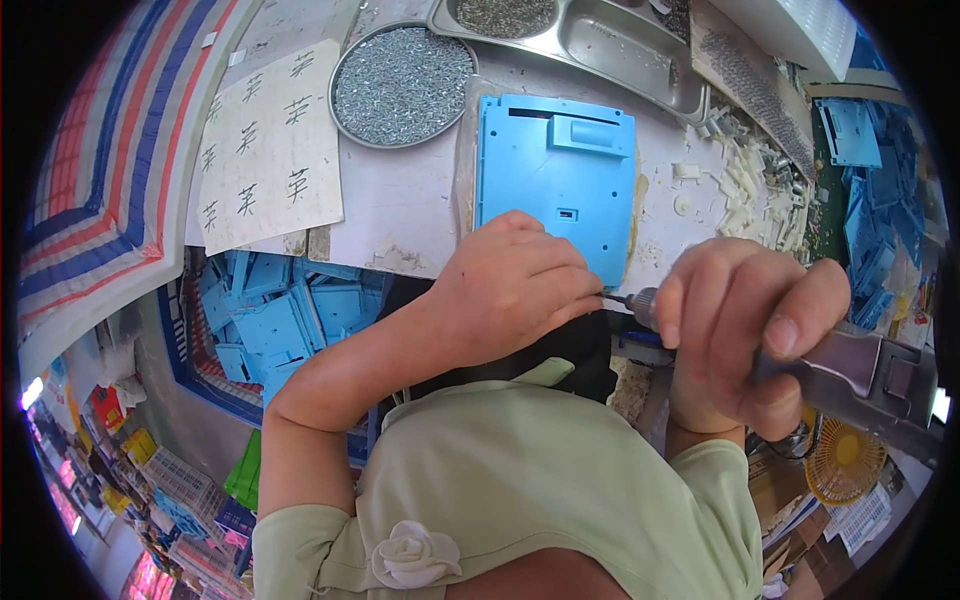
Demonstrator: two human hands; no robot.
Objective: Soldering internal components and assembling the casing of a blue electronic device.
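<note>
A flat blue plastic panel (590,190) with a raised block, a slot and small holes lies on the table in front of me. My left hand (520,280) is over its lower left part, fingers closed together. The fingertips meet the tip of a thin bit, and whatever they pinch is hidden. My right hand (735,320) is wrapped round a dark electric screwdriver (850,365), held sideways just right of the panel. Its bit points left toward my left fingertips. Beyond the panel, a round metal dish (403,85) is full of small silvery screws.
A steel tray (625,55) with small dark parts stands at the back. White plastic pieces (755,190) are heaped at the right, near more blue panels (870,210). A crate of blue panels (275,320) is below left. A handwritten sheet (270,150) lies left; a yellow fan (845,460) stands lower right.
</note>
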